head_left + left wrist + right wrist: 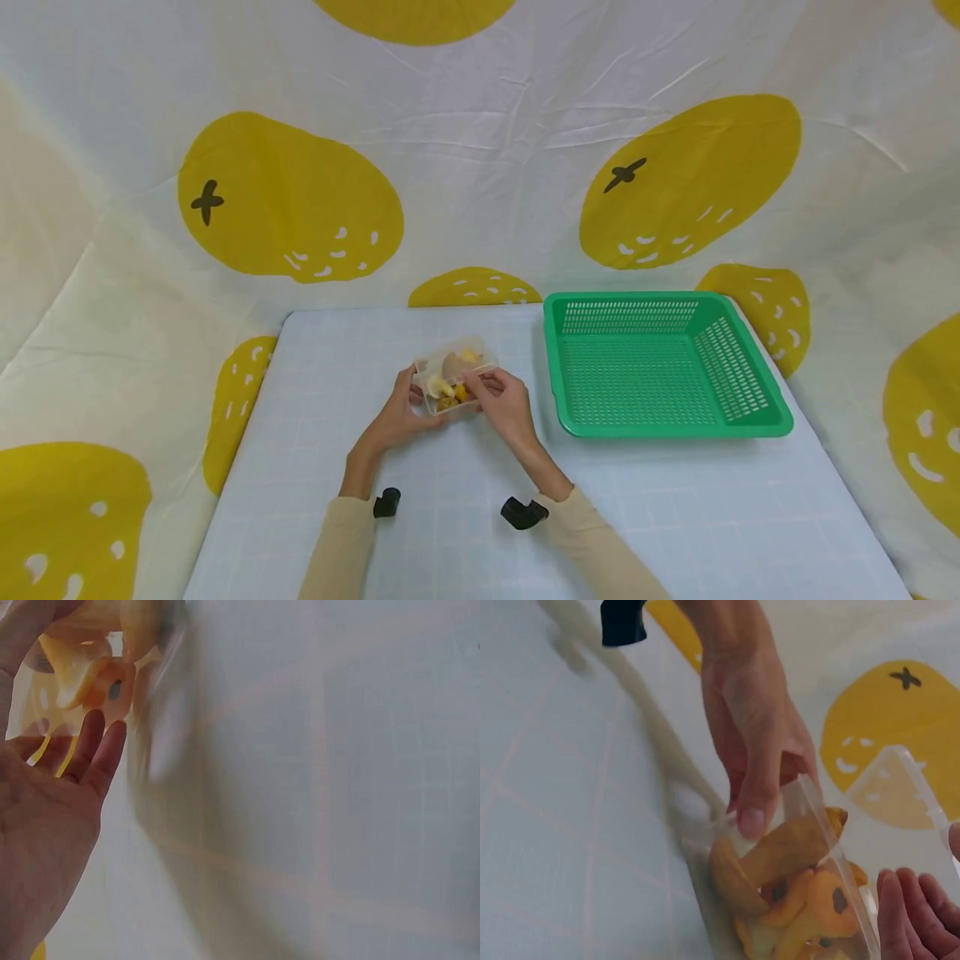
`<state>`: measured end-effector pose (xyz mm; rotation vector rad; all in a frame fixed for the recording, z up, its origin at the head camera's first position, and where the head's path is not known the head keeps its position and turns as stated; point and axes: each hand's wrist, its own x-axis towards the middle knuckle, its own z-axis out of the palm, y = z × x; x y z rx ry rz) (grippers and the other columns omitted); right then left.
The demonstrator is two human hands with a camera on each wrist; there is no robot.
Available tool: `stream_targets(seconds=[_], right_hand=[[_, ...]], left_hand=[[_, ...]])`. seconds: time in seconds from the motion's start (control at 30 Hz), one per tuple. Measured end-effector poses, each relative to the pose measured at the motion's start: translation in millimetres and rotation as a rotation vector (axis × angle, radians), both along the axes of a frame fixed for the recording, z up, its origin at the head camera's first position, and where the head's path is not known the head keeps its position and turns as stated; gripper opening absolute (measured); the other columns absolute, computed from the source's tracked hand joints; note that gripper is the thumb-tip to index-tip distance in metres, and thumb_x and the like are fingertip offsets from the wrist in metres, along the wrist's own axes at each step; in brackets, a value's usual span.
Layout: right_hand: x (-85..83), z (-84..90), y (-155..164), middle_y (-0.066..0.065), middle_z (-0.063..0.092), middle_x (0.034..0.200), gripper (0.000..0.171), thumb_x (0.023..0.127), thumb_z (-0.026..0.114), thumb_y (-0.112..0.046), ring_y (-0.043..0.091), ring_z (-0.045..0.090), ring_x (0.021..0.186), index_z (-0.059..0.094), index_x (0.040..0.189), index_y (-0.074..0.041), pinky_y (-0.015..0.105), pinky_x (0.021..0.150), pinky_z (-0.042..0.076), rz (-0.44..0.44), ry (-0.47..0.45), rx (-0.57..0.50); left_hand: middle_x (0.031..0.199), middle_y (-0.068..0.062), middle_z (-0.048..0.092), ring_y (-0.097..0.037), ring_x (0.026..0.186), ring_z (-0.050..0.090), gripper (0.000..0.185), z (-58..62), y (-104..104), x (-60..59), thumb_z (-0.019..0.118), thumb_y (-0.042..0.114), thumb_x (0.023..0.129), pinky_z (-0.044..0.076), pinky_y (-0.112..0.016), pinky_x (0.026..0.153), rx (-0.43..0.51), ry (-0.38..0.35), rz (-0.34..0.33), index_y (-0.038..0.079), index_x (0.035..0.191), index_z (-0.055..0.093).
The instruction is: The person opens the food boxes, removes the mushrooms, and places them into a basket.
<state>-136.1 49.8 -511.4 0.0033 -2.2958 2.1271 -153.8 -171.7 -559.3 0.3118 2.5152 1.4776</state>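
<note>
1. From the head view I see my left hand (396, 421) gripping the near left corner of a small clear plastic box (453, 379) that sits on the pale blue table (315, 433).
2. In the right wrist view the left thumb is pressed against the box's wall near its rim, with the other fingers curled behind it, so this hand pinches the box wall.
3. My right hand (501, 402) is at the box's right side, its fingers curled over the rim there.
4. The right wrist view shows only the tips of the right fingers (911, 915) beside the box wall, so I read it as holding the rim, but how firmly I cannot tell.
5. The box lies near the middle of the table, to the left of a green basket (667, 425) and apart from it.
6. Inside the box are yellow and orange pieces (802, 885) heaped together, with a larger brownish piece (453, 363) toward the far side; what they are I cannot tell.
7. A clear lid (900, 787) stands open at the far side of the box.
8. Both forearms wear beige sleeves (341, 542), each with a small black camera mount (386, 502) at the wrist.
9. A white cloth with big yellow fruit prints (285, 200) hangs behind and around the table.
</note>
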Motion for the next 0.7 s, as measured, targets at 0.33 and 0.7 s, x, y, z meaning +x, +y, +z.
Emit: stream_targets(seconds=[0.33, 0.7], right_hand=[[-13.9, -3.9, 12.0, 0.005, 0.056, 0.137, 0.060, 0.094, 0.077, -0.036, 0.022, 0.066, 0.104, 0.052, 0.143, -0.012, 0.035, 0.088, 0.058, -0.047, 0.108, 0.108], [-24.2, -1.7, 13.9, 0.001, 0.057, 0.144, 0.054, 0.097, 0.073, -0.040, 0.021, 0.065, 0.104, 0.057, 0.142, -0.015, 0.030, 0.079, 0.058, 0.015, 0.124, 0.183]], left_hand=[[0.133, -0.012, 0.042, -0.028, 0.114, 0.049, 0.112, 10.0, -4.3, 2.0, 0.088, 0.031, 0.083, 0.046, -0.042, 0.094, -0.022, -0.079, -0.066, 0.016, 0.163, 0.012], [0.150, -0.013, 0.036, -0.030, 0.118, 0.054, 0.082, 17.5, -4.4, -0.2, 0.069, 0.046, 0.098, 0.051, -0.041, 0.097, 0.064, -0.143, 0.080, 0.012, 0.161, 0.029]])
